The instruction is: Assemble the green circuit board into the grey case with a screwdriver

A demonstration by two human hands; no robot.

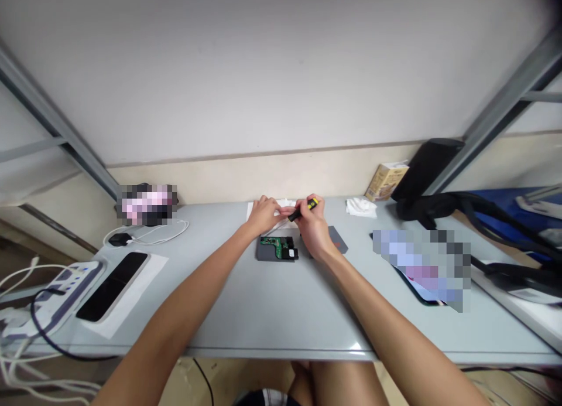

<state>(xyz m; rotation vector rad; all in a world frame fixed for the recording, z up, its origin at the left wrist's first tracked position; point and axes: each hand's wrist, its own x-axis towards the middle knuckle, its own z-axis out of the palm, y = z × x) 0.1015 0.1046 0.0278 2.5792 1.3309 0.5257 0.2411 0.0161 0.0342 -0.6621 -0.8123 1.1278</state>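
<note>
My right hand grips a black-and-yellow screwdriver, its black end slanting down and left. The tool's tip is too small to make out. My left hand meets it from the left, fingers pinched together close to the screwdriver's lower end; whatever they hold is hidden. Both hands are over a white sheet of paper near the back of the desk. Just in front of them lies an opened dark grey device with a green circuit board showing. A flat grey panel is partly covered by my right wrist.
On the grey desk, a phone and a power strip with cables sit left. At right are a crumpled tissue, a small carton, a black cylinder and a blurred-out phone-like slab. A wall closes the back.
</note>
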